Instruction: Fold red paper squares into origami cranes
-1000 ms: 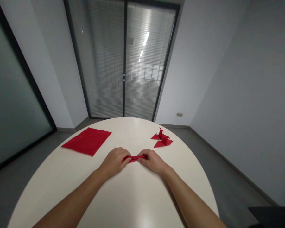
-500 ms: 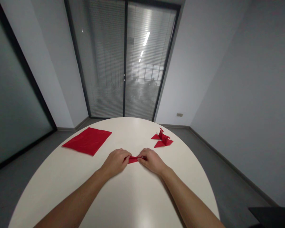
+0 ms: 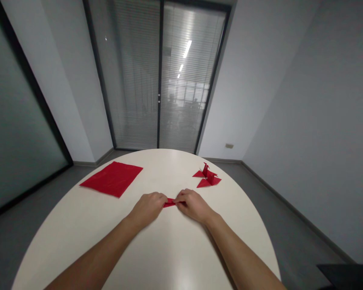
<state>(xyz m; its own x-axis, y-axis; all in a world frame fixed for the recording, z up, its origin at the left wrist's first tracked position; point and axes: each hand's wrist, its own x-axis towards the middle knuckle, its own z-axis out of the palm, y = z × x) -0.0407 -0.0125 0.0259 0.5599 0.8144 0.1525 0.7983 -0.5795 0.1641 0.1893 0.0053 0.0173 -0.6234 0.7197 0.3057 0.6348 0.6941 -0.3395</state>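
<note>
A small piece of folded red paper (image 3: 170, 202) lies near the middle of the round table, stretched between my two hands. My left hand (image 3: 152, 206) grips its left end, with the fingers curled over it. At the other end, my right hand (image 3: 191, 203) pinches the paper between thumb and fingers. Only a short strip shows in the gap; the rest is hidden under my fingers, so its full shape cannot be made out.
On the white table (image 3: 175, 245), a flat stack or sheet of red square paper (image 3: 112, 179) lies at the left. Two folded red paper cranes (image 3: 208, 177) stand close together at the back right. A black object (image 3: 347, 274) juts in at the lower right.
The fingers of my left hand have shifted slightly and now cover more of the paper's left end. My right hand's fingertips have moved a little left along the paper.
</note>
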